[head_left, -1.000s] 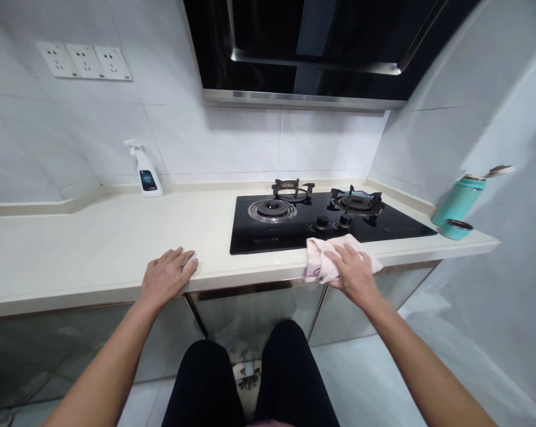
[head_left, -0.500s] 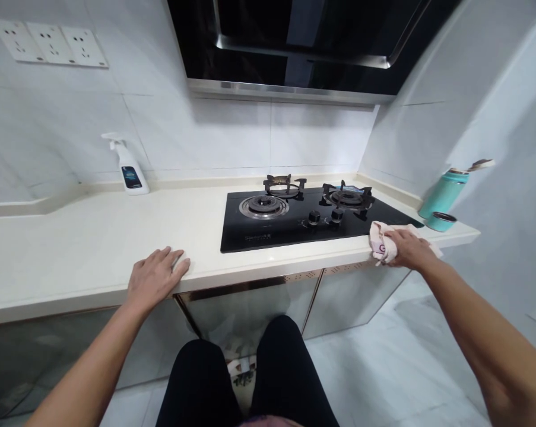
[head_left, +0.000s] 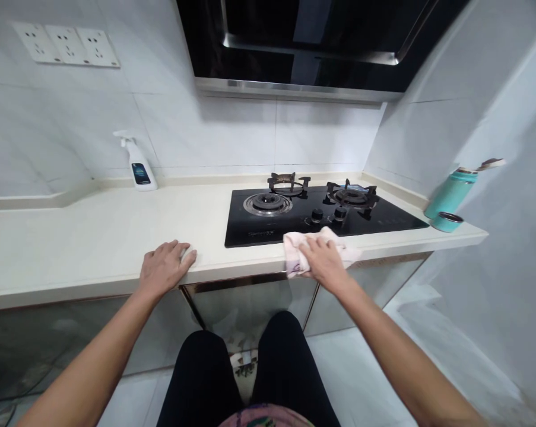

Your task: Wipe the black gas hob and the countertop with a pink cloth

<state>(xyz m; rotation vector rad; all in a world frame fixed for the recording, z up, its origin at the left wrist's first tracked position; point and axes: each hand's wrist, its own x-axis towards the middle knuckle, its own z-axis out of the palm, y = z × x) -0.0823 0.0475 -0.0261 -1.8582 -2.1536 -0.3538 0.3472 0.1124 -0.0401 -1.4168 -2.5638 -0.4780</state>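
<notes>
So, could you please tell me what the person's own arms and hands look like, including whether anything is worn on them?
The left hand and right hand are both bare, without gloves. The left forearm and right forearm show no sleeves, wristbands or visible markings. Fine details such as rings are too small to tell.

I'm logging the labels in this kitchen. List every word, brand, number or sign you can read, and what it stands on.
Nothing reads surely.
Cooktop, front left: pale lettering, too blurred to read.
Spray bottle: label print too small to read.
Cloth under the right hand: purple mark, too blurred to tell whether it is lettering.
</notes>
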